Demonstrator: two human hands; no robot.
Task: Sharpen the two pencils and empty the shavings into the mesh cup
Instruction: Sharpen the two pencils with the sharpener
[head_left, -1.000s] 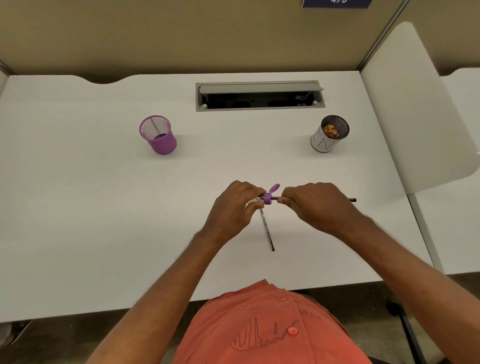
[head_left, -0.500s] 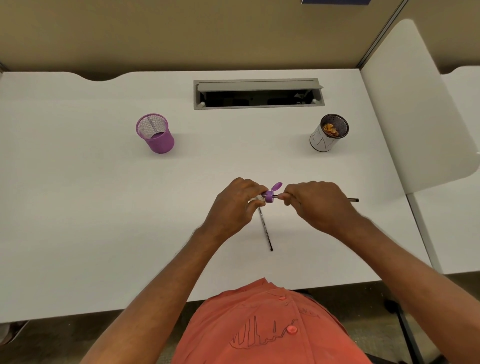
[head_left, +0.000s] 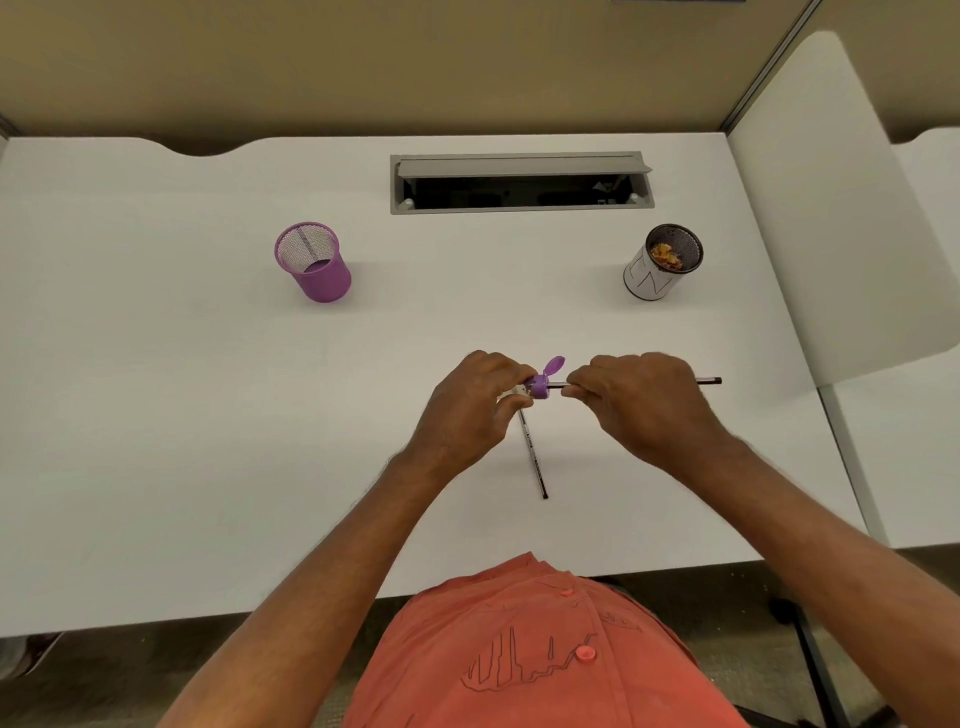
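While left hand (head_left: 470, 410) pinches sharpener (head_left: 537, 385), right hand (head_left: 641, 402) grips pencil (head_left: 707, 381).

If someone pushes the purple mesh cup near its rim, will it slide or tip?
The purple mesh cup looks light, being open mesh and apparently empty, so it probably slides easily. It stands taller than wide, so a rim push may tip it.

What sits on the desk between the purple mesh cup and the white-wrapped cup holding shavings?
Nothing: in the head view, the desk is bare between the purple mesh cup and the white-wrapped cup.
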